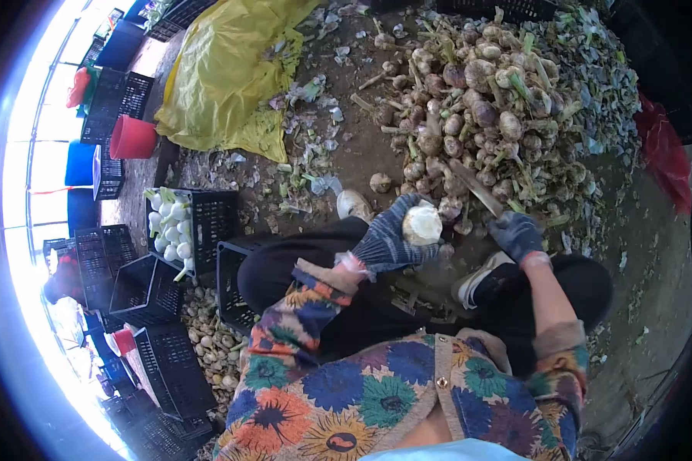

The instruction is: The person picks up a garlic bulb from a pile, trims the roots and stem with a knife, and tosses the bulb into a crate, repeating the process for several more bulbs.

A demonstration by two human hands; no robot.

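Observation:
My left hand point(388, 237), in a dark striped glove, is closed around a pale garlic bulb point(422, 224) whose flat, whitish face is turned up. In my right hand point(515, 235), also gloved, is a knife point(478, 190) with a dirty, brownish blade. The blade points up and left, over the near edge of a large heap of soil-covered garlic point(477, 100) with stalks and roots. It is apart from the bulb in my left hand. One loose garlic bulb point(380, 182) lies on the ground just beyond my left hand.
A black crate point(215, 223) at left holds white trimmed bulbs. Beside it are another dark crate point(231, 288) and more garlic point(211, 338). A yellow sheet point(215, 77), a red bucket point(133, 138) and heaped peelings point(600, 84) lie farther out. My shoes are close to both hands.

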